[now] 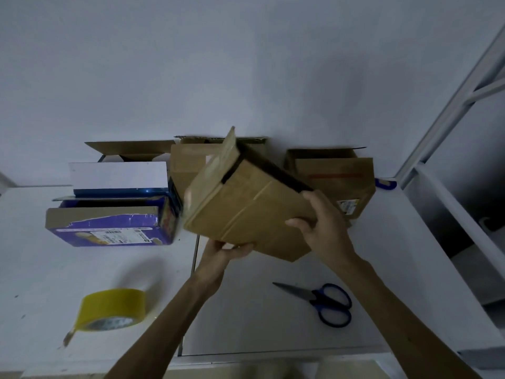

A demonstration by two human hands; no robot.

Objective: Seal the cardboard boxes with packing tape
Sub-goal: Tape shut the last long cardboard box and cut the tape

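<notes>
Brown cardboard box (246, 212), matt, slightly fibrous; glossy clear tape strip on raised flap. Black tape band along one edge, dull. Purple printed box (109, 228), glossy coated card, torn at top showing raw brown board. White flap (117, 175) behind, smooth, faint sheen. Right cardboard box (336, 179), matt brown, paper label stuck on. Tape roll (114, 309), yellow plastic film, shiny. Scissors (319, 300): dull grey metal blades, glossy blue plastic handles. Table (273, 318) white, smooth, matt, few dark specks.
</notes>
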